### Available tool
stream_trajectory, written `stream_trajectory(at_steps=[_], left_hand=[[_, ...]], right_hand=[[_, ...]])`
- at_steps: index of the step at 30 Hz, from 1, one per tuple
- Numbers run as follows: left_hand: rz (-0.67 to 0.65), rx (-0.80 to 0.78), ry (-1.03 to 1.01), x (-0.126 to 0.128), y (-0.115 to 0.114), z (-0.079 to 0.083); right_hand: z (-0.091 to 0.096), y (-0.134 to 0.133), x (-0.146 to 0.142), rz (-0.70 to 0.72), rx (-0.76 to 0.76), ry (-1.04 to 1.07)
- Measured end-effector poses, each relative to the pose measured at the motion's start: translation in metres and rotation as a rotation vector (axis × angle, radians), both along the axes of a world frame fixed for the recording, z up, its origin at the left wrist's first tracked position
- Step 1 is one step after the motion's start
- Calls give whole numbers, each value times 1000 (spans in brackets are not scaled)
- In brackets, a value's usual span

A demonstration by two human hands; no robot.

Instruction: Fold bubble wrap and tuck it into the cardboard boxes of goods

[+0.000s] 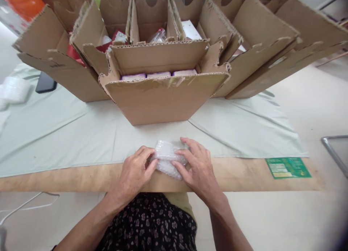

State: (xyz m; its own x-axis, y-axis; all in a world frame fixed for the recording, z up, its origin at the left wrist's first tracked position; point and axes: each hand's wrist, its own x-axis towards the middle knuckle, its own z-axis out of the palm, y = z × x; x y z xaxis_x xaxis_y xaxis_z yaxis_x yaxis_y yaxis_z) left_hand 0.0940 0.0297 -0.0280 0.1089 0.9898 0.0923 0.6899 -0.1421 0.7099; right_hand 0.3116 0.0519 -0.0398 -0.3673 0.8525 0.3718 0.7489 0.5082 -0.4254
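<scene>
At the table's front edge lies a small bundle of clear bubble wrap, folded around something whitish that I cannot make out. My left hand pinches its left end between thumb and fingers. From the right, my right hand grips the bundle, thumb below and fingers over the top, with the index finger stretched out past it. A loose flap of the wrap hangs toward me below the bundle. Just beyond stands an open cardboard box with several purple-edged white packs inside.
Behind it, a row of open cardboard bins holds red and white packets. A black phone and a bubble wrap roll lie at left on the pale green cloth. A green printed card is at the right front edge.
</scene>
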Motion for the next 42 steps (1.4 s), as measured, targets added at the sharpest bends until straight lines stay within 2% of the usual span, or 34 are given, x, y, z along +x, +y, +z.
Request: stream_trajectory(at_steps=[3,6,8,12,16,19,22,26,28,33,37,39,42], left_hand=[[-43,115,-186,-2,-5,9],[-68,300,-255,-6,-12,9],[-116,316,-216,-13,-19,2],[-236,246,-18,-29,-42,-17],[-240,268,-4,-35,-58,-23],[-197,256,-73,-31,-56,-21],[-78,207,-92,-24,-46,-18],[52,83,0,-17,-33,-14],[71,51,49,-14,-28,-13],[84,127,108,-11,-32,-12],[-22,231,101,-17,-44,-8],[-80,223,102,-21,-44,-6],[-83,196,135,-23,-33,-7]], right_hand=[[18,-9,1,63,98,130],[25,-22,-2,106,218,160],[20,-32,-5,140,215,127],[-4,-52,-10,178,83,133],[-13,-59,-15,177,7,175],[-12,-51,-19,142,-21,192],[-11,-41,-21,100,-26,201],[-8,-40,-18,0,123,177],[-5,-43,-15,22,188,142],[-2,-39,-15,183,99,-4],[-2,-29,-17,236,6,110],[-2,-27,-18,239,-37,130],[-1,-28,-19,179,7,58]])
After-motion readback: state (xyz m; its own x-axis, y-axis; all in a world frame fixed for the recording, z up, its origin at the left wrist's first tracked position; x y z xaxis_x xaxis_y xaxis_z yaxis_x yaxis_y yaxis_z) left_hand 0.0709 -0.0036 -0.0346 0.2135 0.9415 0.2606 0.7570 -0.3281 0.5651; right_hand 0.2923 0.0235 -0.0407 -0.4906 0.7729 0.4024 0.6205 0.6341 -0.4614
